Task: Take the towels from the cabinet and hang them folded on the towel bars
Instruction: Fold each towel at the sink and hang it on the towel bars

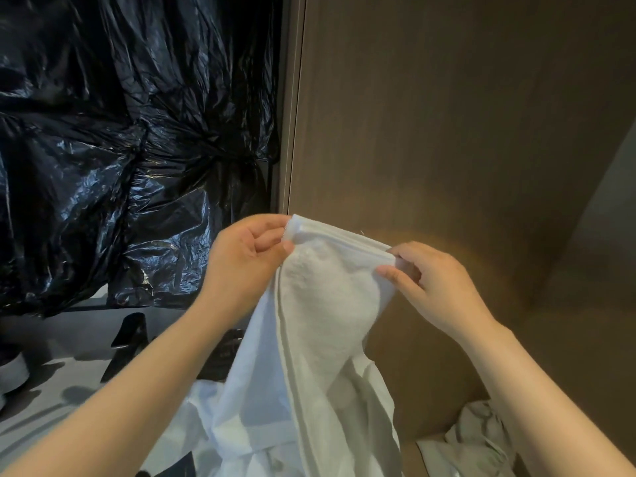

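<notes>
A white towel (320,325) hangs in front of me, held up by its top hem. My left hand (246,256) pinches the hem's left corner between thumb and fingers. My right hand (430,284) pinches the hem's right end, a short way lower. The towel's body droops down between my forearms and bunches near the bottom of the view. A second crumpled light towel (478,438) lies low at the right, beside my right forearm. No towel bar is in view.
A brown wooden panel (464,132) fills the right half, close behind the towel. Crinkled black plastic sheeting (120,149) covers the left. Below it a grey counter (62,339) carries dark objects (129,339) and a white round thing (13,373).
</notes>
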Demonstrator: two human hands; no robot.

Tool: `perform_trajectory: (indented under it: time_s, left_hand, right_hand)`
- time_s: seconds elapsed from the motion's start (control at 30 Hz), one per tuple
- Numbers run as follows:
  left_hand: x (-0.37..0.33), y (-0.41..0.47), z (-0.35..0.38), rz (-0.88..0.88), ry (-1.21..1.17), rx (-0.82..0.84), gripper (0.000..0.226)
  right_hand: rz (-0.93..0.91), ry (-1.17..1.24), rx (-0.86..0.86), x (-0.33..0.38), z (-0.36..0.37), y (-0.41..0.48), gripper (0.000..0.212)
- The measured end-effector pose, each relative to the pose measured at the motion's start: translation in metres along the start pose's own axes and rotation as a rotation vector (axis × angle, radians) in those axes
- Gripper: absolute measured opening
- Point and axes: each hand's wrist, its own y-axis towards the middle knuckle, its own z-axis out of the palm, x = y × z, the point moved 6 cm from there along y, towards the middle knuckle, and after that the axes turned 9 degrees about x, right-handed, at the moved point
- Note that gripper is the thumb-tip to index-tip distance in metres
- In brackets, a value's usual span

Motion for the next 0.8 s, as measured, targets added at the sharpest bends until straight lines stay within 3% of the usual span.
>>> perform_trajectory:
  time_s: [0.2, 0.43, 0.57, 0.8]
  left_hand:
    - [-0.031, 0.026, -0.024, 0.092, 0.09, -0.119, 0.023]
    - [-0.056, 0.044, -0.027, 0.149, 0.015, -0.139, 0.03]
    - [-0.061, 0.045, -0.025, 0.169, -0.023, -0.092, 0.03]
    - [-0.074, 0.041, -0.009, 0.196, 0.023, -0.046, 0.025]
  right_hand:
    - [-0.144, -0.149, -0.146, 0.023, -0.052, 0.021, 0.036]
    - [-0.105, -0.235, -0.338, 0.038, -0.087, 0.038, 0.024]
    - [-0.126, -0.273, -0.398, 0.04, -0.095, 0.037, 0.033]
    - [-0.079, -0.208, -0.299, 0.054, -0.086, 0.039, 0.052]
